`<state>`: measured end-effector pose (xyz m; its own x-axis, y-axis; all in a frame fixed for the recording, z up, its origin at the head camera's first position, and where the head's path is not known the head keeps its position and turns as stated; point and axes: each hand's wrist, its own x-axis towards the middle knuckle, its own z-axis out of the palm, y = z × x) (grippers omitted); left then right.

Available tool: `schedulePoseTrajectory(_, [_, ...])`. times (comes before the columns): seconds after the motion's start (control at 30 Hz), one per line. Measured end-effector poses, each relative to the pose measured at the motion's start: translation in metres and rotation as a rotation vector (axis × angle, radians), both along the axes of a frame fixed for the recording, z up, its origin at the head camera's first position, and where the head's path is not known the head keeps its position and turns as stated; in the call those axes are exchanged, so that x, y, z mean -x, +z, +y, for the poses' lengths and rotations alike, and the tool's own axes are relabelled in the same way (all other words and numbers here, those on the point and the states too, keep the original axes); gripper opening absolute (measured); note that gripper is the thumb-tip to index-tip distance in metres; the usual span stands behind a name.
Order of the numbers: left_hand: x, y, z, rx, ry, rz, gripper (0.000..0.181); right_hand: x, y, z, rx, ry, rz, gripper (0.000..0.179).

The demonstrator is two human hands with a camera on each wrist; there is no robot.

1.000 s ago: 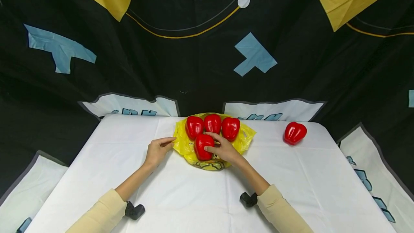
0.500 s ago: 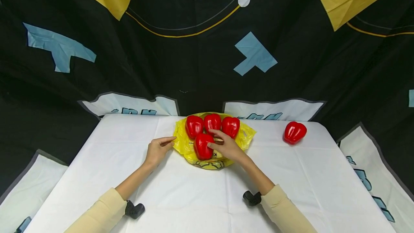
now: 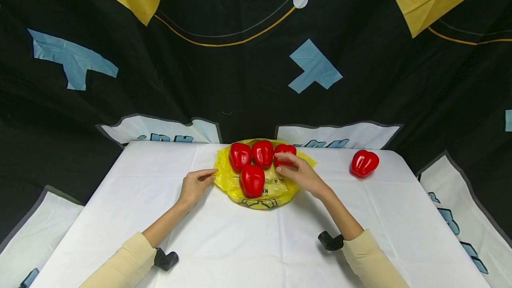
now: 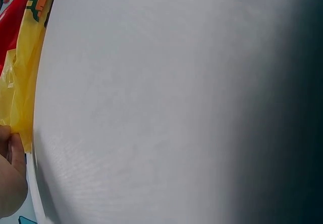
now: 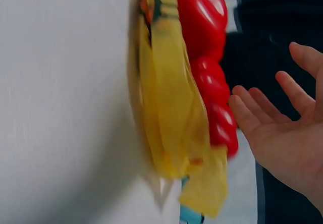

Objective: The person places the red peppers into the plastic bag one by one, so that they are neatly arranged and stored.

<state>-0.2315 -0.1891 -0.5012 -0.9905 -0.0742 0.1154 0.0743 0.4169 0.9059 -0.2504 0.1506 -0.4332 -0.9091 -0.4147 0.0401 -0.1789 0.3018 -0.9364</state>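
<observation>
Several glossy red bell peppers sit on a spread yellow plastic bag (image 3: 276, 186) near the far edge of the table. The front bell pepper (image 3: 252, 182) stands alone at the near side, with a row of others behind it. My left hand (image 3: 198, 186) pinches the bag's left edge between thumb and fingers; the left wrist view shows the fingertips (image 4: 16, 151) on the yellow plastic. My right hand (image 3: 302, 174) hovers with spread fingers over the bag's right side, holding nothing and overlapping the right-hand bell pepper (image 3: 283, 150). The right wrist view shows its palm and loose fingers beside the peppers.
Another red bell pepper (image 3: 364, 164) lies by itself on the white table (image 3: 240, 243), to the right of the bag. A black cloth (image 3: 224, 88) with coloured patches hangs right behind the table's far edge. Black wrist mounts (image 3: 166, 259) stick out from both sleeves.
My right hand has let go of the front bell pepper and moved right, away from it, its fingers spreading. The left hand has stayed at the bag's edge.
</observation>
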Motion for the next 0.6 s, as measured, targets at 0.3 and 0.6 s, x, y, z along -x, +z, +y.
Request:
schedulePoseTrajectory(0.3, [0.000, 0.000, -0.001, 0.013, 0.005, -0.004, 0.024, -0.001, 0.009, 0.056, 0.111, -0.235, 0.072, 0.049])
schedulePoseTrajectory(0.6, [0.000, 0.000, -0.001, 0.012, 0.001, -0.004, 0.024, -0.005, 0.013, 0.108, 0.238, -0.438, 0.107, 0.046])
